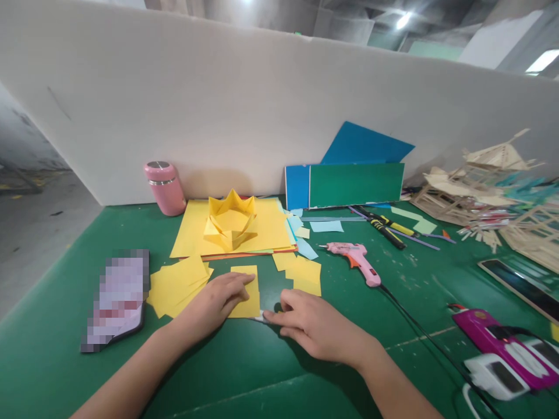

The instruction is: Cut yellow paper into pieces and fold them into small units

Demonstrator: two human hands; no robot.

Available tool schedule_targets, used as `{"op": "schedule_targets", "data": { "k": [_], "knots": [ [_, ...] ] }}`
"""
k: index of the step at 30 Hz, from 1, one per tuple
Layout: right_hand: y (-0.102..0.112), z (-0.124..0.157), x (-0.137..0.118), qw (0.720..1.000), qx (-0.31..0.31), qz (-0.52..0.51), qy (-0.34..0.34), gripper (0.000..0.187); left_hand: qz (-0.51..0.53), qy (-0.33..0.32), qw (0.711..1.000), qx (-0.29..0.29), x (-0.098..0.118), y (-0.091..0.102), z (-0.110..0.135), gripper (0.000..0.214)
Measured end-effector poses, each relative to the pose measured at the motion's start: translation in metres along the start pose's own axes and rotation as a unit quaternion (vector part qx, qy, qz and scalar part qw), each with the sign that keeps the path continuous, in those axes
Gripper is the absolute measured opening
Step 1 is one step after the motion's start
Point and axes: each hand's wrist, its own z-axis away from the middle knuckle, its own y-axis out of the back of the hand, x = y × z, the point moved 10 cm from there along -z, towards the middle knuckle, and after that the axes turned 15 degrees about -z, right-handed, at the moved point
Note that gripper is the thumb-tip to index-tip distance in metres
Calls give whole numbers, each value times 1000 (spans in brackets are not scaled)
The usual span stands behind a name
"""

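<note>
A yellow paper rectangle [245, 308] lies on the green table, pressed down by my left hand [222, 297], whose fingers are stretched out over it. At the paper's lower right corner is my right hand [308, 326], its index finger pointing left. Its fingers are closed around a small tool with a pale, blade-like tip [259, 317]; a dark part shows behind them, but its kind is mostly hidden. Loose yellow pieces [179, 284] lie left of my left hand, and more yellow pieces [304, 272] beyond my right. Behind stands a folded yellow paper crown shape [231, 220] on a stack of yellow sheets [186, 235].
A phone [122, 297] lies left, a pink flask [166, 189] behind it. To the right are a pink glue gun [356, 261] with cord, pliers [384, 230], a purple power strip [502, 343] and wooden stick models [463, 192]. A white partition [244, 105] stands at the back.
</note>
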Motion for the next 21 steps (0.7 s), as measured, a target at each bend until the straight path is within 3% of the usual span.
{"op": "schedule_targets", "data": {
  "k": [5, 10, 17, 21],
  "knots": [
    [3, 2, 3, 1000, 5, -8, -3, 35, -27, -19, 999, 23, 4, 6, 1, 21],
    [5, 2, 5, 1000, 17, -11, -5, 36, -70, -92, 992, 58, 22, 18, 4, 29],
    [4, 1, 3, 1000, 18, -12, -2, 36, -29, -88, 995, -44, 18, 12, 4, 37],
    [3, 0, 1, 1000, 19, -7, 2, 36, 6, -72, 995, -70, 17, 14, 5, 36]
  ]
}}
